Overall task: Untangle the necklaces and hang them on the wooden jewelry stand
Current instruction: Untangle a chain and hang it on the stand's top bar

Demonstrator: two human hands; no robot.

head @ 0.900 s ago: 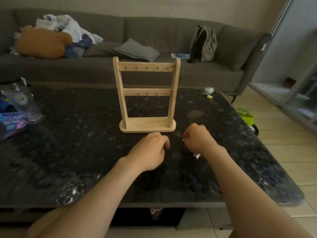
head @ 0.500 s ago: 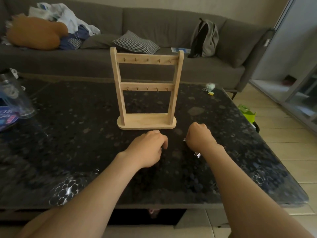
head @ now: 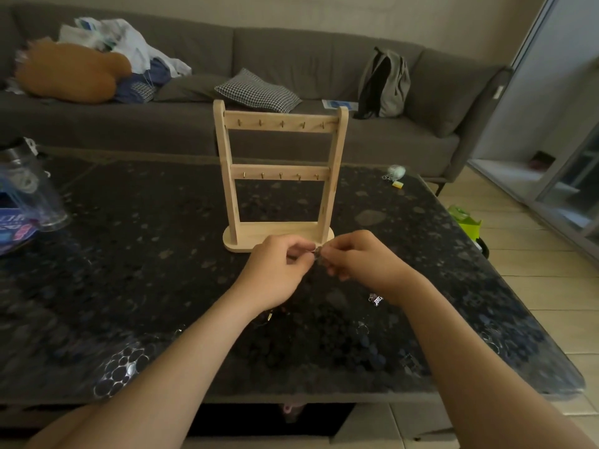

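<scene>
Head view: two bare forearms reach forward over the dark speckled stone surface point(head: 136, 260). Just beside the right wrist a small silver charm point(head: 376, 299) lies on the stone, and a faint glint of chain point(head: 269, 316) shows by the left wrist. Further out, the left hand point(head: 275, 273) and right hand point(head: 364, 264) meet fingertip to fingertip, each with its fingers point(head: 301, 247) curled and pinching one small piece of necklace point(head: 316, 251) held between them, too fine to make out. Right behind the hands stands the wooden jewelry stand point(head: 278, 175), upright on its oval base, with both rows of pegs bare. A clear bottle point(head: 30, 192) sits at the surface's left edge above a blue packet point(head: 13, 226), and a small pale object point(head: 396, 172) rests at the far right corner. Beyond runs a grey sofa point(head: 308, 63) carrying a checked cushion point(head: 257, 91), a grey backpack point(head: 385, 82) and a pile of clothes point(head: 129, 47).
</scene>
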